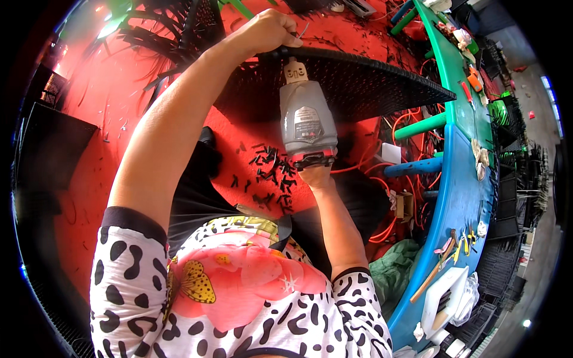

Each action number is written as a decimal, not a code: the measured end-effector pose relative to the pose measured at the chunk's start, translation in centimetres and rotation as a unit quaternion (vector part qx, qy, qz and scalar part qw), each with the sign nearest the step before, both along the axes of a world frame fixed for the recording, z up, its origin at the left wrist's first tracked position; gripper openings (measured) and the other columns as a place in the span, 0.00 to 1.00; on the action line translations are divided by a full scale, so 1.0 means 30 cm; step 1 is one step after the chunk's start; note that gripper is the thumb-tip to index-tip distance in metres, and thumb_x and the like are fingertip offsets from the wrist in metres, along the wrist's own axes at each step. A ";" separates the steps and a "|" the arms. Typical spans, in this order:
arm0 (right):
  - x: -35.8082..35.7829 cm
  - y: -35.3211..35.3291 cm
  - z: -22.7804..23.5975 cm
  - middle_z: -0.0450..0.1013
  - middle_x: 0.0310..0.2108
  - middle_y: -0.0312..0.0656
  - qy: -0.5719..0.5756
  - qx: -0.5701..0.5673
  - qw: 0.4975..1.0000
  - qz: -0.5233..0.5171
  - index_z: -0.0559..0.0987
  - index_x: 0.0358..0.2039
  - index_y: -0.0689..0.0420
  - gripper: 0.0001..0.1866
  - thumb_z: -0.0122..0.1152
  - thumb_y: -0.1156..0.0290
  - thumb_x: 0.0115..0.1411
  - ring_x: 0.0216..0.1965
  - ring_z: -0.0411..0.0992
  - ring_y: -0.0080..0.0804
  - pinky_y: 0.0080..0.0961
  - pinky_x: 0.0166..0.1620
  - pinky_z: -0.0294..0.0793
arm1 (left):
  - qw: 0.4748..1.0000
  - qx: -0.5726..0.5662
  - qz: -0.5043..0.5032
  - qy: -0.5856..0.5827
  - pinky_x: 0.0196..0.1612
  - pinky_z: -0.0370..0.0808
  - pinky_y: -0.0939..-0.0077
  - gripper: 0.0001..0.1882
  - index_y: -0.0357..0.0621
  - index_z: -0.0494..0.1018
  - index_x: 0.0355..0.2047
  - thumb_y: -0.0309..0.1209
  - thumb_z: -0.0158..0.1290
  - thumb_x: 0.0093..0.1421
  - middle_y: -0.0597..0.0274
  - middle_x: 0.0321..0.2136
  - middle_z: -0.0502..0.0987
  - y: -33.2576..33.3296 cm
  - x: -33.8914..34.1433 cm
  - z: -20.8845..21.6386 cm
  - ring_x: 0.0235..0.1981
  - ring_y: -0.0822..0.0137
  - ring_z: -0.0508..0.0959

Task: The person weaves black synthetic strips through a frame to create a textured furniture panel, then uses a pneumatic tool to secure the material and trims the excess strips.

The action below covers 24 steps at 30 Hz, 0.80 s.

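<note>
A black woven wicker panel (382,83) is tilted across the space in front of me. My left hand (268,31) reaches over to its upper edge, fingers closed in a pinch, with a thin pale strip (305,30) sticking out beside the fingertips. From below, my right hand (316,174) holds up a grey power tool (307,116) with red and black parts at its rear. The tool's narrow pale nose (295,70) points at the panel edge, just below my left fingers; whether it touches cannot be made out. Most of my right fingers are hidden by the tool.
Short black offcuts (274,176) litter the red floor (233,155). On the right stands a long bench with a blue top (456,197) and a green top (450,65), bearing hand tools and a white tray (444,298). Orange hoses (397,128) run beneath it. Black strips (161,36) lie upper left.
</note>
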State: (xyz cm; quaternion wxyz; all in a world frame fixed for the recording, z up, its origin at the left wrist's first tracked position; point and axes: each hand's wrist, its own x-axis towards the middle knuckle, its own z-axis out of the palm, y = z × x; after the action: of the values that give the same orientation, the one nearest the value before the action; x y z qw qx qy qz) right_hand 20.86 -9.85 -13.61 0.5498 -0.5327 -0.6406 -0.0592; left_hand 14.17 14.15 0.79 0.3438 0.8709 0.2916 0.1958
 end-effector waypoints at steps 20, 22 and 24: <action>0.014 -0.004 -0.003 0.74 0.38 0.52 0.024 -0.004 1.000 0.004 0.76 0.41 0.63 0.24 0.61 0.55 0.51 0.36 0.75 0.51 0.37 0.40 0.75 | 1.000 -0.020 0.012 0.011 0.16 0.63 0.66 0.14 0.38 0.69 0.19 0.32 0.63 0.48 0.63 0.13 0.63 -0.040 -0.030 0.018 0.15 0.71 0.63; 0.010 -0.010 0.002 0.74 0.38 0.52 0.053 -0.009 0.998 -0.015 0.74 0.43 0.65 0.28 0.63 0.55 0.49 0.36 0.75 0.51 0.37 0.40 0.75 | 1.000 0.004 -0.013 -0.006 0.16 0.63 0.66 0.14 0.38 0.69 0.19 0.32 0.63 0.48 0.64 0.13 0.63 -0.051 -0.022 0.027 0.15 0.71 0.63; 0.017 -0.015 -0.004 0.74 0.38 0.52 0.056 -0.011 0.998 -0.016 0.74 0.44 0.65 0.29 0.63 0.55 0.49 0.36 0.75 0.52 0.38 0.40 0.75 | 0.989 -0.116 0.077 0.054 0.19 0.62 0.67 0.14 0.38 0.70 0.19 0.31 0.64 0.47 0.65 0.13 0.63 -0.138 -0.014 0.113 0.16 0.72 0.63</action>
State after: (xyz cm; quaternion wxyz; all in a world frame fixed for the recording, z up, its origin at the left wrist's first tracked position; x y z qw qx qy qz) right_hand 21.37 -10.30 -13.73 0.5778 -0.5512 -0.6011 -0.0315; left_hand 13.74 10.01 4.19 0.4103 0.8093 0.3964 0.1396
